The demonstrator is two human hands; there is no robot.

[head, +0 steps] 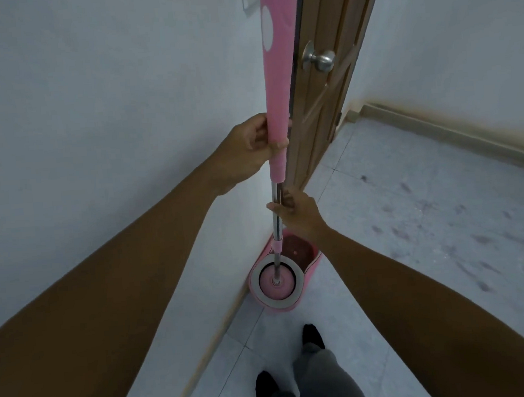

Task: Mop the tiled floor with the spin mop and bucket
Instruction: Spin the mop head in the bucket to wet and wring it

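My left hand (250, 143) clamps the mop (279, 104) grip; my right hand (298, 209) pinches its pole. The head sits in the bucket (309, 271).

Probably a home: tiled floor (411, 219), wooden door (335, 69), skirting (451, 129).

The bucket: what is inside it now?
The pink mop head sits in the round white-rimmed basket at the near end of the bucket. The far part holds dark brownish water. The mop strands under the head and the basket's bottom are covered.
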